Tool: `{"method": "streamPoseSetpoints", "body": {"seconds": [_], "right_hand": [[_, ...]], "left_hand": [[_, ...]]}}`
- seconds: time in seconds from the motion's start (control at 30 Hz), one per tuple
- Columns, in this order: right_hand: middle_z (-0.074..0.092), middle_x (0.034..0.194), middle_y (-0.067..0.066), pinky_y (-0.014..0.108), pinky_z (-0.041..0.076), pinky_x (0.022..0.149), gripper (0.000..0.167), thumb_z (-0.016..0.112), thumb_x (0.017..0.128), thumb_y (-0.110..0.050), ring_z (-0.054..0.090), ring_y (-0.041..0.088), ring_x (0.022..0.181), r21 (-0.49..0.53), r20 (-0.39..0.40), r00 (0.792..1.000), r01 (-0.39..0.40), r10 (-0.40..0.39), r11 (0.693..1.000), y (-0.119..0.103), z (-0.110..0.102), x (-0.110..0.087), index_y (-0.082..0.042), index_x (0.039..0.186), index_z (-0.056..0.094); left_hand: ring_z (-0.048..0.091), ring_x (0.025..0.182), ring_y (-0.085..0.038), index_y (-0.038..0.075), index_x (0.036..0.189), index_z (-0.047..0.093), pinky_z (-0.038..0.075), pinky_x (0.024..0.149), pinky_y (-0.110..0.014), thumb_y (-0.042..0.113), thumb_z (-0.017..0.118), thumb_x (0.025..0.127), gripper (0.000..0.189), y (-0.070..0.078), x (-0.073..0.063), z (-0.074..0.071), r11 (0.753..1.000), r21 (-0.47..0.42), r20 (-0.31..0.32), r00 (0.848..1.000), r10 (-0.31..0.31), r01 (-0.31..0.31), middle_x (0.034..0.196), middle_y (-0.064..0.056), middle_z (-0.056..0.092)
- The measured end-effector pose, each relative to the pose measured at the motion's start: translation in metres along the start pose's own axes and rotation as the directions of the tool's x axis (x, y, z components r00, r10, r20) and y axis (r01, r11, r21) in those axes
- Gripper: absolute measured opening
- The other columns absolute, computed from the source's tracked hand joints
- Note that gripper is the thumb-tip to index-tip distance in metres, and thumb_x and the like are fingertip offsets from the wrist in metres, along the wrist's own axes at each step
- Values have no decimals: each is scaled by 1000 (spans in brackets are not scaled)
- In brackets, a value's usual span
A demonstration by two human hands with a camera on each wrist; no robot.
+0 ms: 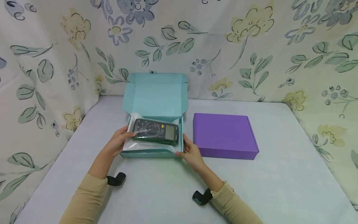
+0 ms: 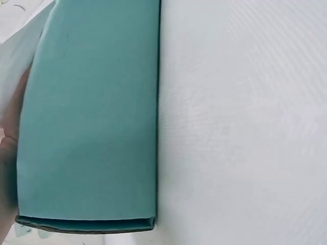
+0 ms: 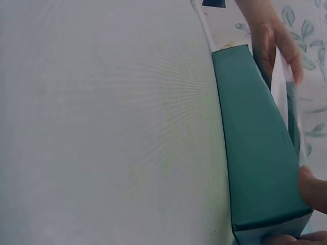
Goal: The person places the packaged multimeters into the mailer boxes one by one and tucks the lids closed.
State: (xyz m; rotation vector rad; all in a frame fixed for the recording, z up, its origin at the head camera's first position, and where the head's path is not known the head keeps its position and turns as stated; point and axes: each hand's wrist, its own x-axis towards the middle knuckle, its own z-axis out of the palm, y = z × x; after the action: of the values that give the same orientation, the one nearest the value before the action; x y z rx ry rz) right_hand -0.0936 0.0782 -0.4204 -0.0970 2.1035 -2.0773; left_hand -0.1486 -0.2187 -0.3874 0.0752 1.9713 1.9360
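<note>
A black digital multimeter, sealed in a clear and white plastic bag, lies slanted at the opening of a teal cardboard box whose lid stands up at the back. My left hand pinches the bag's left end, thumb on top of the multimeter's corner; its fingers are hidden beneath. With the thumb at the front rim and fingers along the side, my right hand grips the box's right front corner. In the left wrist view the box's front wall covers most of my left hand.
To the right of the teal box sits a closed purple box. Both stand on a table with a white cover. A floral curtain hangs behind and at both sides. Black wrist cameras are strapped at both sleeves.
</note>
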Motion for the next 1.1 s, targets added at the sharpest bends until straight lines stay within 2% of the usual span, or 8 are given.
{"method": "streamPoseSetpoints", "body": {"seconds": [0.1, 0.23, 0.33, 0.5, 0.57, 0.7, 0.9, 1.1], "right_hand": [[17, 155, 25, 40, 35, 107, 84, 66, 83, 15, 25, 36, 140, -7, -6, 1000, -2, 2, 1000, -1, 0, 0, 7, 151, 16], [18, 156, 23, 39, 35, 107, 85, 66, 83, 15, 26, 35, 141, -8, -15, 1000, -11, 11, 1000, -3, 1, 0, 6, 151, 17], [19, 155, 23, 39, 35, 107, 85, 66, 82, 15, 26, 34, 141, -10, -18, 1000, -5, 5, 1000, -3, 1, 1, 6, 151, 18], [20, 155, 23, 39, 35, 106, 85, 67, 82, 15, 26, 34, 140, -12, -18, 1000, -5, 5, 1000, -1, 1, 1, 6, 151, 18], [20, 155, 23, 39, 35, 107, 85, 67, 82, 15, 27, 34, 140, -7, -21, 1000, -11, 10, 1000, -1, 1, 0, 6, 151, 18], [20, 155, 23, 39, 35, 107, 84, 67, 83, 15, 27, 34, 140, -1, -25, 1000, -19, 19, 1000, -1, 1, 0, 5, 151, 19], [19, 156, 22, 39, 34, 108, 85, 66, 84, 14, 25, 33, 141, 2, -10, 1000, -18, 18, 1000, 1, 2, 0, 5, 152, 17], [18, 156, 22, 39, 34, 108, 85, 65, 84, 15, 25, 34, 141, 8, -8, 1000, -14, 14, 1000, -1, 2, 0, 4, 152, 16]], "left_hand": [[57, 105, -11, -7, 153, 8, 55, 85, -27, 7, 45, 99, 67, -2, 2, 0, 1000, 1, 3, 1000, -20, 20, 149, -34, 24], [46, 124, -29, -9, 152, 8, 51, 91, -27, 8, 44, 100, 65, -2, 6, 2, 997, 51, -23, 998, -57, 58, 151, -32, 22], [32, 134, -39, -14, 149, 9, 41, 104, -37, 8, 43, 101, 63, -1, 8, 4, 991, 101, -51, 995, -88, 92, 151, -33, 20], [26, 137, -44, -18, 147, 11, 27, 112, -54, 8, 43, 102, 61, 0, 7, 7, 974, 194, -72, 992, -105, 117, 150, -35, 21], [26, 137, -47, -18, 146, 13, 27, 111, -56, 8, 44, 102, 60, 2, 6, 9, 946, 296, -91, 990, -110, 132, 150, -37, 22], [24, 137, -51, -20, 145, 19, 26, 111, -59, 8, 46, 102, 58, 4, 8, 15, 848, 504, -131, 985, -114, 165, 147, -39, 25], [35, 130, -53, -21, 141, 27, 36, 104, -60, 8, 49, 101, 54, 0, 9, 19, 743, 643, -166, 981, -96, 182, 141, -40, 35], [38, 130, -49, -19, 142, 29, 39, 104, -56, 9, 54, 100, 57, -2, 9, 26, 707, 676, -232, 971, -64, 208, 140, -35, 39]]}}
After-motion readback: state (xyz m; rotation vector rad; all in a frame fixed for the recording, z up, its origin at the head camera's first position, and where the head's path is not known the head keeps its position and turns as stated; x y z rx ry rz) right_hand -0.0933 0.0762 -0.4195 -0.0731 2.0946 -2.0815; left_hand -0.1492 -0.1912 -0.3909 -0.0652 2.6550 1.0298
